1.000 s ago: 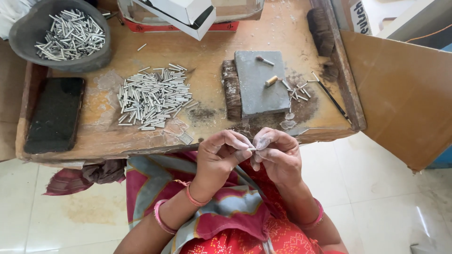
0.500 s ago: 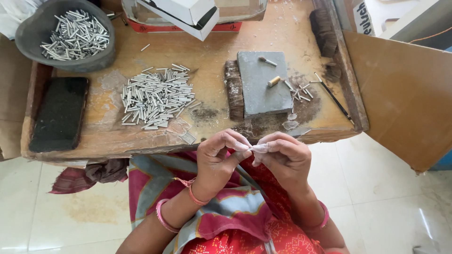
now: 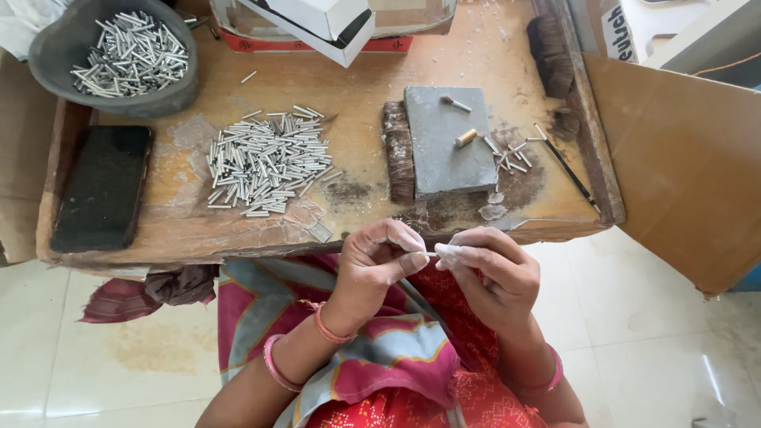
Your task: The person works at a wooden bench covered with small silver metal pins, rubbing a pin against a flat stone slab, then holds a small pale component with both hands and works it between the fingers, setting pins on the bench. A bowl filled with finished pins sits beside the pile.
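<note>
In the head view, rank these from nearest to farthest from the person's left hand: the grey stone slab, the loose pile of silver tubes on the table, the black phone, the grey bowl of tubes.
From the left hand:
1. Loose pile of silver tubes, just above it, mid-table.
2. Grey stone slab, up and to the right; close to the pile's distance, slightly farther.
3. Black phone, far left edge.
4. Grey bowl, top-left corner.

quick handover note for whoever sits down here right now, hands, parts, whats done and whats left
Left hand: pinches one thin silver tube.
Right hand: fingertips at the tube's other end, whitish stuff on them.
Parts: loose tube pile mid-bench, more in the grey bowl, a few beside the grey slab.
Done or left: cannot tell which pile is finished.
</note>
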